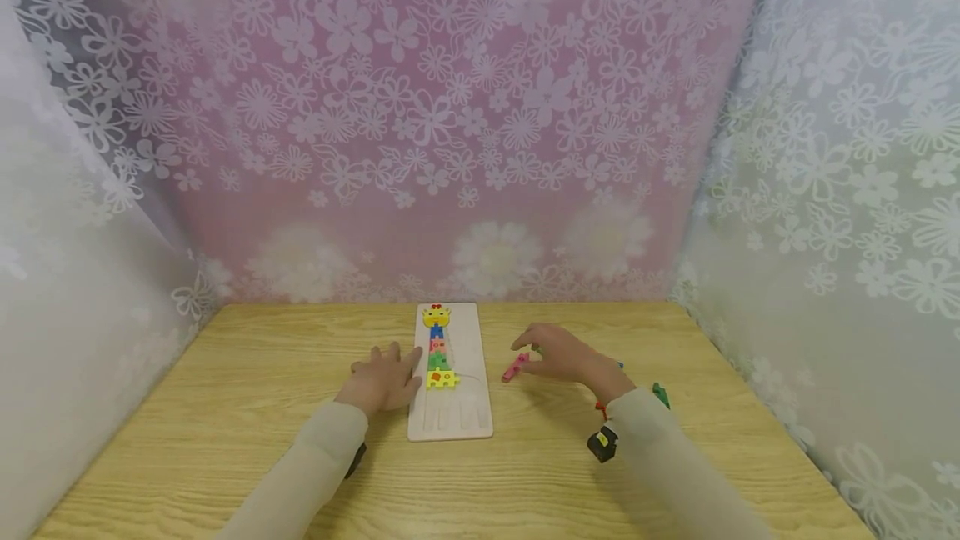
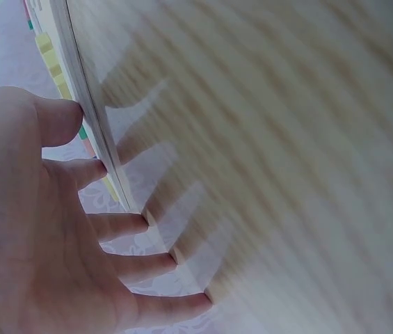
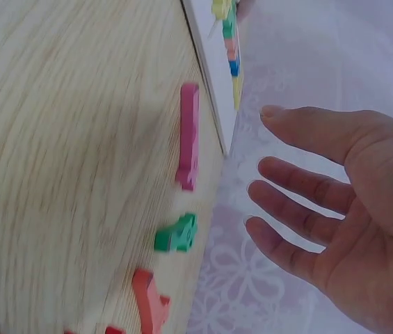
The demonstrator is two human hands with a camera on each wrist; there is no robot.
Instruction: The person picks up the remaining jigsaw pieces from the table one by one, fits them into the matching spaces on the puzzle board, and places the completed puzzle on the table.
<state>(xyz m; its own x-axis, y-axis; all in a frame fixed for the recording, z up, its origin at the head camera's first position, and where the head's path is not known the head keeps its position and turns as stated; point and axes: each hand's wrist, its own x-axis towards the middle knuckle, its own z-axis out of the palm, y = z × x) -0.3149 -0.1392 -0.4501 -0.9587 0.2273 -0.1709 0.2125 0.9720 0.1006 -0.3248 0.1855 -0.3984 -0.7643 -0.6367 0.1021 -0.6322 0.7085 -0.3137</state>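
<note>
Basically, biggest first: floral cloth (image 1: 435, 107) stands behind the board (image 1: 467, 340) & off both its sides; the wood-grain table (image 1: 187, 440) is under it. Pale L sleeve (image 1: 307, 461) & R sleeve (image 1: 667, 452) reach in from the board's near side.

L hand (image 1: 382, 379) is at the board's left long edge, fingers spread, thumb tip seemingly against that edge per L wrist view, gripping nothing. R hand (image 1: 562, 354) hangs off the board's right side: thumb well apart from the fingers, these loosely bent, nothing held.

Giraffe figure (image 1: 438, 361) lies along the board's left half, head at the far end, then blue, pink & green bits, then yellow nearer; shallow recesses (image 1: 468, 417) show at the near end.

Key bit: pink piece (image 1: 515, 367) is on the table just right of the board, btwn it & R hand. From R fingertips it's down & toward the board; R wrist view shows a gap, so no contact there. Long axis slants: near end leans toward the board, far end away from it. R hand is clearly closer; L hand is across the board.

Smaller stuff: in R wrist view, a green piece (image 3: 177, 235) sits farther from the board than the pink, an orange-red piece (image 3: 149, 303) farther again. Blue bit (image 1: 620, 365) by the R forearm, right of the board, mostly hidden; can't tell its shape.
</note>
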